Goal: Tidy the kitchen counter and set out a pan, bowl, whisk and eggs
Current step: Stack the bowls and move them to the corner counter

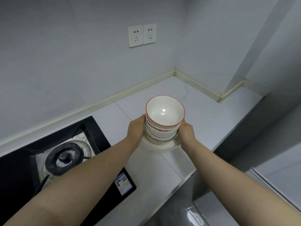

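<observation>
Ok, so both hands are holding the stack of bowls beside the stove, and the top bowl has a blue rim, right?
No: the top bowl has a red rim, not a blue one, as the head view shows. The rest stands: the left hand and right hand hold the stack of bowls beside the stove.

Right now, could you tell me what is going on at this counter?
A person grips a stack of bowls from both sides, left hand and right hand, over the white counter near the corner. The red-rimmed top bowl is empty. Whether the stack rests on the counter is unclear. A glass lid lies on the black hob at the left.
</observation>
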A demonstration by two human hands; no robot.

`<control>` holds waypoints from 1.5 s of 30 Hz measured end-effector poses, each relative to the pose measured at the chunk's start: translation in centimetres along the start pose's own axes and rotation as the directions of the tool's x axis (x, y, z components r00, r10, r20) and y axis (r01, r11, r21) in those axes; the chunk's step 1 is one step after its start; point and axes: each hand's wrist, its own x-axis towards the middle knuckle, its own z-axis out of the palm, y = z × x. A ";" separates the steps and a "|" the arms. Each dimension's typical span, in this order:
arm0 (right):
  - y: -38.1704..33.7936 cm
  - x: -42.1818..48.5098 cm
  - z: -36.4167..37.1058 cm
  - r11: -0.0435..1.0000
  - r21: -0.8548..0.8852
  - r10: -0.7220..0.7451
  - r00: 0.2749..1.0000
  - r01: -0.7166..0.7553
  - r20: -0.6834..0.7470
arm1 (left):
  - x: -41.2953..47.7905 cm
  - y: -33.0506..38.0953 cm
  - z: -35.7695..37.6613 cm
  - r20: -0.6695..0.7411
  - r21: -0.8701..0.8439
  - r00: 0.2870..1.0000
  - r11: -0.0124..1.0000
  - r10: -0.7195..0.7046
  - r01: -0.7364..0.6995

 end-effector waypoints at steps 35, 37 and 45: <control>-3.8 28.9 -3.4 0.972 -0.131 0.205 0.978 -0.197 0.049 | 22.0 -2.4 16.1 -0.165 0.149 0.986 0.987 -0.029 0.054; -3.7 29.5 -3.5 0.975 -0.130 0.191 0.980 -0.182 0.064 | 22.4 -2.4 16.5 -0.168 0.142 0.985 0.988 -0.029 0.054; -4.0 29.5 -4.2 0.985 -0.102 0.151 0.984 -0.141 0.098 | 22.4 -1.7 15.8 -0.065 0.134 0.995 0.988 -0.069 0.078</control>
